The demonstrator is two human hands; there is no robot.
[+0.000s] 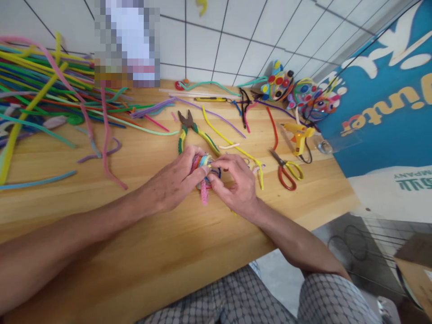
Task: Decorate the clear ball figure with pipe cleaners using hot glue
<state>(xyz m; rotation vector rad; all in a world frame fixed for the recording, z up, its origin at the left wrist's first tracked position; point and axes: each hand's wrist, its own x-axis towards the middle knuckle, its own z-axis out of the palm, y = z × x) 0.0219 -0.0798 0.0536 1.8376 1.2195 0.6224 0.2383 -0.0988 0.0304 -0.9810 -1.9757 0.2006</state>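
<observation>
Both hands meet at the middle of the wooden table [141, 252] around a small coil of coloured pipe cleaners [203, 163]. My left hand [173, 180] has its fingers closed on the coil's left side, where pink and blue strands show. A pink end [204, 195] hangs below the fingers. My right hand [234, 180] pinches the coil from the right with curled fingers. A long yellow pipe cleaner [229, 139] runs from the far side to just right of the hands.
Green-and-yellow pliers [191, 130] lie just beyond the hands. Red-and-yellow scissors [286, 168] and a yellow glue gun [299, 135] sit to the right. A heap of loose pipe cleaners [40, 85] fills the far left. Finished colourful pieces [297, 92] stand at the back right.
</observation>
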